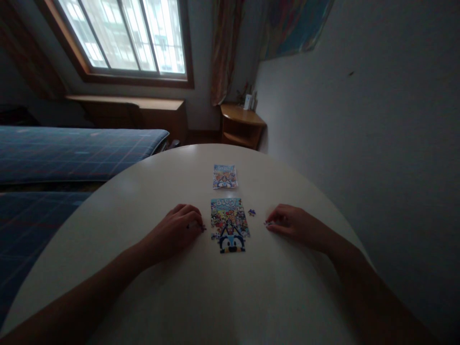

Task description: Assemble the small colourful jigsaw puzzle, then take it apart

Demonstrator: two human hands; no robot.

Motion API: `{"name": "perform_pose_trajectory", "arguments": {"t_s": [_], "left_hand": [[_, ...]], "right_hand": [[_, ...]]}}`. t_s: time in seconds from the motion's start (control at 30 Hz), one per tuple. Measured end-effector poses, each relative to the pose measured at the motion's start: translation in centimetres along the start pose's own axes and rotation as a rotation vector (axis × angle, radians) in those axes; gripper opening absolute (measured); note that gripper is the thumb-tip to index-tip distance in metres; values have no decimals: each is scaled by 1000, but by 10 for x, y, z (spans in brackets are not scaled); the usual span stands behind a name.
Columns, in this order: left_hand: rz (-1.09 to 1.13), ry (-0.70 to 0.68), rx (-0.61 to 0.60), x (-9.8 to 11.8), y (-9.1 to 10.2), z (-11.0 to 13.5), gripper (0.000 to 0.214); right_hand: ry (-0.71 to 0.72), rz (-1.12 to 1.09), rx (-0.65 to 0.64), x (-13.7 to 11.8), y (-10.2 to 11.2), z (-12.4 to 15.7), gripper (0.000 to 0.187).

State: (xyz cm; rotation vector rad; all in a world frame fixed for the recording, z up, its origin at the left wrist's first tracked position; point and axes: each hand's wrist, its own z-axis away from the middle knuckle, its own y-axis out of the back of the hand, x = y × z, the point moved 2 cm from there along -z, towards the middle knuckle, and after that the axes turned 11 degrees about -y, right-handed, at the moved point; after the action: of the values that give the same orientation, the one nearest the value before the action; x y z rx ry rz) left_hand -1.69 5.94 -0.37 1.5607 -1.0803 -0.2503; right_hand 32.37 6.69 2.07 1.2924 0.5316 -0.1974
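Note:
A partly assembled jigsaw puzzle (230, 218) lies flat on the white table, showing a blue cartoon dog face at its near edge and gaps at both lower corners. To its left, my left hand (182, 226) rests with curled fingers closed on a small puzzle piece (203, 228). On the other side, my right hand (287, 221) pinches another puzzle piece (268, 224) between thumb and forefinger, just above or on the tabletop. A loose piece (252, 212) lies between the puzzle and my right hand. Beyond the puzzle is a picture sheet or packet (225, 177) with matching artwork.
The round white table (230, 297) spreads under both arms. At the left stands a bed with a blue plaid mattress (72, 148). A wooden corner shelf (241, 115) is past the table's far edge, and a bare wall (359, 129) runs along the right.

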Motion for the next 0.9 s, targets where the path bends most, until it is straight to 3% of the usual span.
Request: {"name": "perform_pose_trajectory", "arguments": {"t_s": [0.4, 0.63, 0.9], "left_hand": [[24, 51, 45, 6, 2, -3, 7], [34, -4, 22, 3, 1, -1, 14], [160, 203, 141, 17, -6, -1, 15]], "right_hand": [[19, 21, 25, -2, 1, 1, 19], [31, 22, 37, -2, 0, 1, 19], [80, -11, 69, -15, 2, 4, 14]]}}
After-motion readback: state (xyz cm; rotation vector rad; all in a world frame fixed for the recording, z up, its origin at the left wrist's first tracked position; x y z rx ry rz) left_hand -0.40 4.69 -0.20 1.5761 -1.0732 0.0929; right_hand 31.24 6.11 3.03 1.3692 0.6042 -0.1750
